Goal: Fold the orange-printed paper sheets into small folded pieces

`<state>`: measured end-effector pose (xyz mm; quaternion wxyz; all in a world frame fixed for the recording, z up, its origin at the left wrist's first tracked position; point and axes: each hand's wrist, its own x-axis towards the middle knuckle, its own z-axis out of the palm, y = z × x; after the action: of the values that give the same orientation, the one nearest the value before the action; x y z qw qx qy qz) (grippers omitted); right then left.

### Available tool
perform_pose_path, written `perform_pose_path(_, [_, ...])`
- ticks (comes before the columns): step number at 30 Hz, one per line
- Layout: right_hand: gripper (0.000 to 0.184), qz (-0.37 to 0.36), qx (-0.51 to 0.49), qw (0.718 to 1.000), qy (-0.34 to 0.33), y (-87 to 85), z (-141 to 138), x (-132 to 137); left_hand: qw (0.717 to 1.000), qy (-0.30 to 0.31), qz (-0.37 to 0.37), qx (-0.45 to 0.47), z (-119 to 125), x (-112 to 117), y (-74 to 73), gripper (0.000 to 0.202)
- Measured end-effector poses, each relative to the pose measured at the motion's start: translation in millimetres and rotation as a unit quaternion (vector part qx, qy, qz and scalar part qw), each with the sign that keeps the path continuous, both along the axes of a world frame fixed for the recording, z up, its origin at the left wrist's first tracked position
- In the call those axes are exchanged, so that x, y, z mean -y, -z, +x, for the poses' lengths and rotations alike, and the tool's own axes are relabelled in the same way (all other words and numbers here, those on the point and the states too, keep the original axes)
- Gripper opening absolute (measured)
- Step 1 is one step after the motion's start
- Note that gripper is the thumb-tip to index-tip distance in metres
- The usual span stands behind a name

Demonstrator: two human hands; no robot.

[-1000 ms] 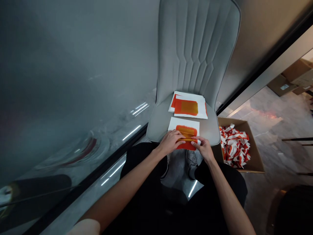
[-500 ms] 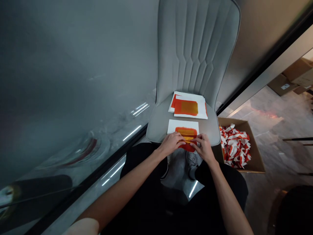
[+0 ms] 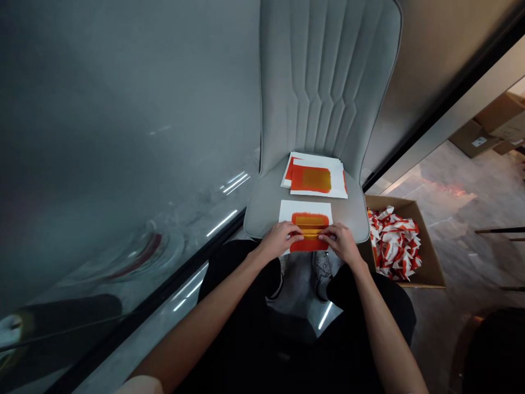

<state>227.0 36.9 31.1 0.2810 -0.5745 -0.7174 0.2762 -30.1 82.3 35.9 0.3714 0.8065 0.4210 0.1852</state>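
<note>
Left hand (image 3: 280, 239) and right hand (image 3: 342, 244) pinch a fold in a printed sheet (image 3: 305, 225) on a grey chair seat (image 3: 266, 213).

Both hands are nearly closed, fingertips gripping the orange sheet's fold near the seat's front edge. Behind it lies a stack of flat sheets (image 3: 315, 175), seemingly unfolded; a cardboard box (image 3: 426, 241) beside the chair already holds many folded red-and-white pieces (image 3: 394, 243).

White sheet (image 3: 305, 209) with orange-red and yellow bands
</note>
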Motion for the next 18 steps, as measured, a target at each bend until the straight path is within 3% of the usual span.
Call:
perform_pose_path(9, [0.02, -0.012, -0.022, 1.0, 0.009, -0.7, 0, -9, 0.995, -0.08, -0.062, -0.004, 9, -3, -4.6, 0.012])
perform_pose_path(18, [0.021, -0.055, -0.027, 0.997, 0.052, 1.8, -1, -15, 0.99, -0.124, -0.057, -0.046, 7, -8, -4.8, 0.013])
